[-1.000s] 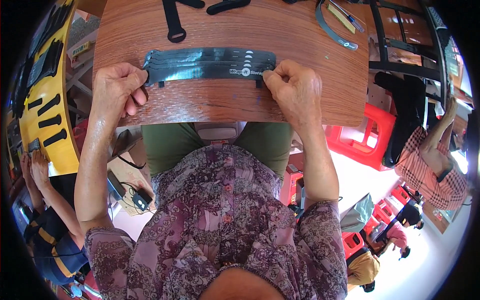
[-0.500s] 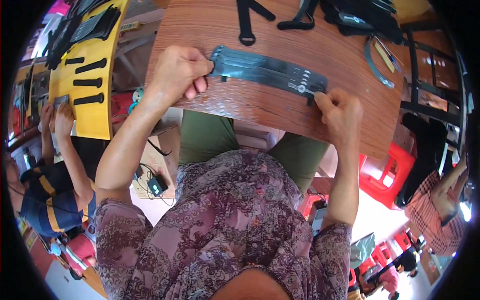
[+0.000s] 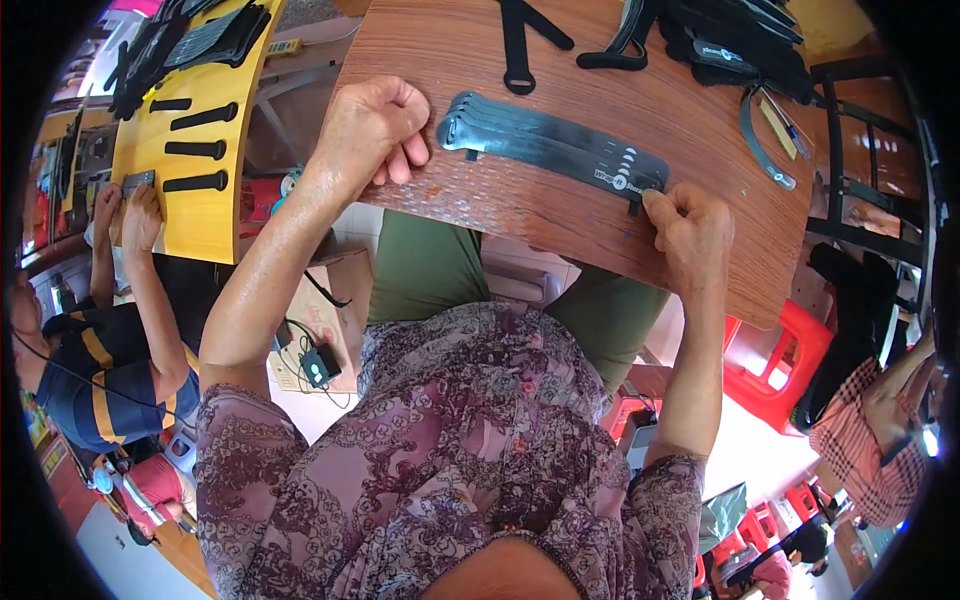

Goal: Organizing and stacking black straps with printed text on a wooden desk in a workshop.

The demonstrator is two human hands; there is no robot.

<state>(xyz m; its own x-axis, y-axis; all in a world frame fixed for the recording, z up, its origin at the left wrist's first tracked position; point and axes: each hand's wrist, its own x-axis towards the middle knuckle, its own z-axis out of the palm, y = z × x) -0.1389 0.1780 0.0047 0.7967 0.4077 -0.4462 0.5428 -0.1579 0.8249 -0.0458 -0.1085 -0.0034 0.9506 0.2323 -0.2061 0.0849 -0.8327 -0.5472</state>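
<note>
A layered stack of glossy dark straps (image 3: 550,140) lies aslant on the brown wooden table, fanned at its rounded left end. White printing marks its right part, and small black tabs stick out below its near edge. My right hand (image 3: 693,235) pinches the right end of this stack between thumb and finger. To the left of the stack, with a small gap, my left hand (image 3: 385,130) hangs above the table. Its fingers are curled and thumb and forefinger pressed together; whatever may be between them is hidden.
Loose black straps (image 3: 517,50) and a heap of dark straps (image 3: 730,50) lie at the far side of the wooden table (image 3: 600,235). A clear curved strip (image 3: 765,145) lies at its right. A co-worker's hands (image 3: 140,215) work at a yellow table (image 3: 215,225) holding black straps. A red stool (image 3: 775,365) stands right.
My left hand has let go of the stack's left end and is now apart from it. My right hand still pinches the right end. The whole view has shifted slightly.
</note>
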